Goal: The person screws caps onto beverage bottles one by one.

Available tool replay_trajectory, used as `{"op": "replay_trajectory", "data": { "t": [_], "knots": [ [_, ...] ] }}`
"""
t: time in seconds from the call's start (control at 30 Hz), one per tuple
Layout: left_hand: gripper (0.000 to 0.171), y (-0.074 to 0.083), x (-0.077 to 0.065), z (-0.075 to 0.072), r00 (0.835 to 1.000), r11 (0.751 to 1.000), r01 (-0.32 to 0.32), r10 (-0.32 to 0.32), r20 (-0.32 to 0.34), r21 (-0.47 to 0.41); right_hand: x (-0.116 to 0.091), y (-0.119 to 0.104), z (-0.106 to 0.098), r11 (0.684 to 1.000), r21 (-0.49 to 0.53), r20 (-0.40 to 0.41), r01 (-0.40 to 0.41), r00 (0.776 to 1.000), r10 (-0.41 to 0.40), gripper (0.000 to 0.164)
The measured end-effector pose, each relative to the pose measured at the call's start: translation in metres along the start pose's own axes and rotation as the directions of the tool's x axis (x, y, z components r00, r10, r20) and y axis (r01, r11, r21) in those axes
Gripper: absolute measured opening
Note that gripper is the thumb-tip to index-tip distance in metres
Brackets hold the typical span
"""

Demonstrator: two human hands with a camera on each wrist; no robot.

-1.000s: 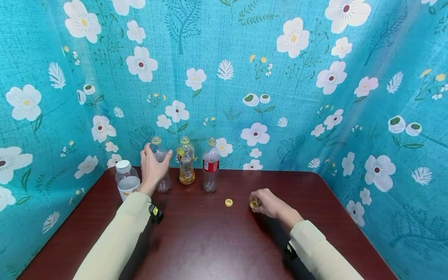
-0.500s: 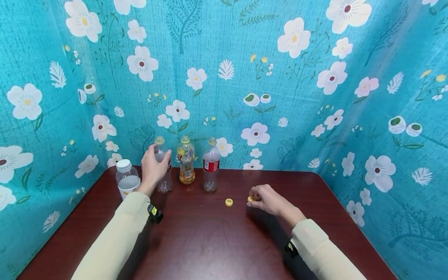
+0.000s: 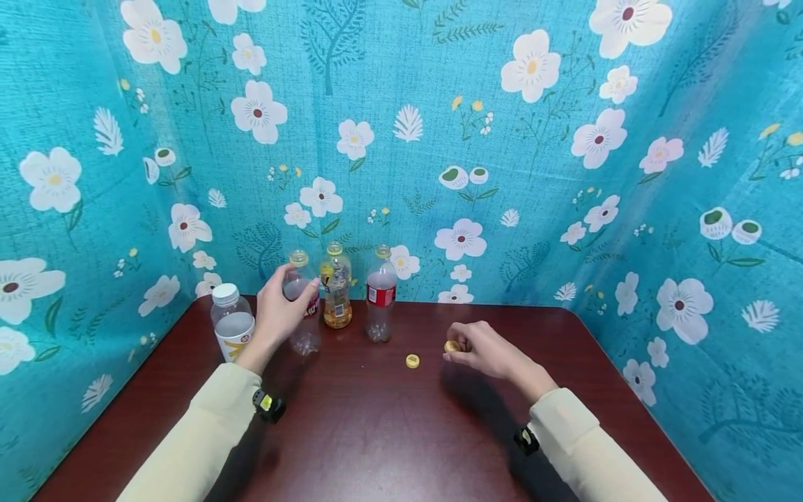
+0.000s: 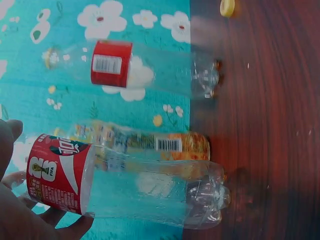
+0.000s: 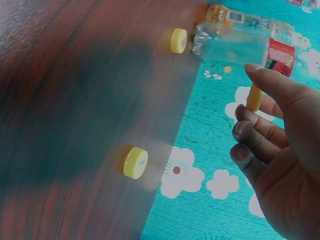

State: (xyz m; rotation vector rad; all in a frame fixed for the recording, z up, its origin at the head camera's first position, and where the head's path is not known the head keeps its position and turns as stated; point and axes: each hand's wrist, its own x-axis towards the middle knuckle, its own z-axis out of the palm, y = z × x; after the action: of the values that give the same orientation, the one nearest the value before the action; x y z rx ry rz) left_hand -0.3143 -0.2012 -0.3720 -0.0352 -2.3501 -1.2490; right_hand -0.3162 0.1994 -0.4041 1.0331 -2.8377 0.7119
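My left hand [image 3: 279,310] grips a clear plastic bottle [image 3: 305,340] around its red label, thumb on one side and fingers on the other. The bottle is uncapped, with a yellow ring at its neck. In the right wrist view, my right hand [image 5: 280,135] pinches a yellow bottle cap [image 5: 255,97] between thumb and fingers. Two more yellow caps lie on the table there, a near cap [image 5: 135,162] and a far cap [image 5: 179,41]. The head view shows only one loose cap [image 3: 412,360], left of the right hand.
A bottle with amber liquid [image 3: 337,307] stands right of the gripped bottle. Further right is another red-labelled bottle [image 3: 379,310]. A wide white-capped bottle [image 3: 233,321] stands at the left. Flowered blue cloth [image 3: 401,174] walls the dark table [image 3: 376,432].
The left hand has brought its bottle rightward and slightly nearer, beside the amber-filled bottle. The right hand has risen a little with the cap, turning it. The other bottles have stayed put.
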Motion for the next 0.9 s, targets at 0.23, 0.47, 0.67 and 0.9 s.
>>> {"op": "replay_trajectory", "data": {
  "t": [0.23, 0.47, 0.67, 0.9],
  "knots": [
    [0.064, 0.01, -0.016, 0.004, 0.996, 0.999, -0.022, 0.025, 0.083, -0.04, 0.002, -0.011, -0.009, 1.0, 0.014, -0.021, 0.0, 1.0, 0.0, 0.015],
    [0.06, 0.024, -0.03, 0.013, 0.989, 0.993, -0.047, 0.062, 0.132, -0.109, 0.003, -0.024, -0.021, 1.0, 0.025, -0.053, 0.013, 0.999, -0.012, 0.016],
    [0.053, 0.034, -0.044, 0.027, 0.982, 0.983, -0.068, 0.096, 0.164, -0.171, 0.003, -0.034, -0.03, 0.997, 0.017, -0.098, 0.076, 0.992, -0.074, 0.018],
    [0.045, 0.044, -0.057, 0.047, 0.97, 0.971, -0.078, 0.126, 0.207, -0.227, 0.004, -0.05, -0.04, 0.994, 0.002, -0.134, 0.111, 0.985, -0.11, 0.019]
  ]
}}
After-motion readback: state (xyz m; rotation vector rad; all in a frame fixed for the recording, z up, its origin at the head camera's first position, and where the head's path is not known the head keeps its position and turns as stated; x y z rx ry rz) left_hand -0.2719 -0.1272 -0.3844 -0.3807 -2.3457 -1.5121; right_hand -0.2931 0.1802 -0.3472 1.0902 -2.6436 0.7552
